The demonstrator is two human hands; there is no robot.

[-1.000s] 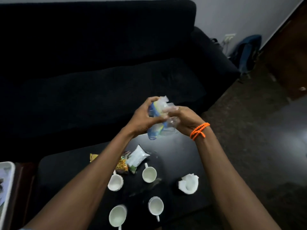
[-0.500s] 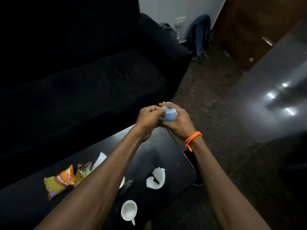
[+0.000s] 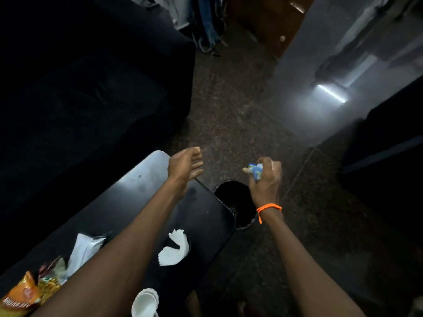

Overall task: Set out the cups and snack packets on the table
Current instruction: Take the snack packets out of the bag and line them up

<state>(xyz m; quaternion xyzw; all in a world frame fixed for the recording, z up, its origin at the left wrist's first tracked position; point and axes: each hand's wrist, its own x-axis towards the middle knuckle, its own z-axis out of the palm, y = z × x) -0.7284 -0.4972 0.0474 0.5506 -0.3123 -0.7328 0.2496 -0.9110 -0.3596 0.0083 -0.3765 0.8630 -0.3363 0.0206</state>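
Observation:
My right hand [image 3: 265, 179] is closed around a crumpled blue and white plastic wrapper [image 3: 256, 171], held above a round black bin [image 3: 235, 203] on the floor. My left hand [image 3: 186, 167] hangs open over the far right corner of the black table [image 3: 128, 197], holding nothing. On the table lie an orange snack packet [image 3: 21, 294], a white packet [image 3: 83, 249] and a white cup [image 3: 145, 303] at the bottom edge, all partly hidden by my left forearm. A dark cup with white paper napkin [image 3: 175, 249] stands near the table's right edge.
A black sofa [image 3: 80, 88] runs along the far side of the table. Speckled dark floor [image 3: 240, 122] opens to the right, with a blue bag [image 3: 209, 26] at the back and dark furniture [image 3: 389, 168] at the right.
The view has swung right toward the floor and bin. My hands have separated: the left let go of the wrapper and opened, the right carried the balled wrapper over the bin.

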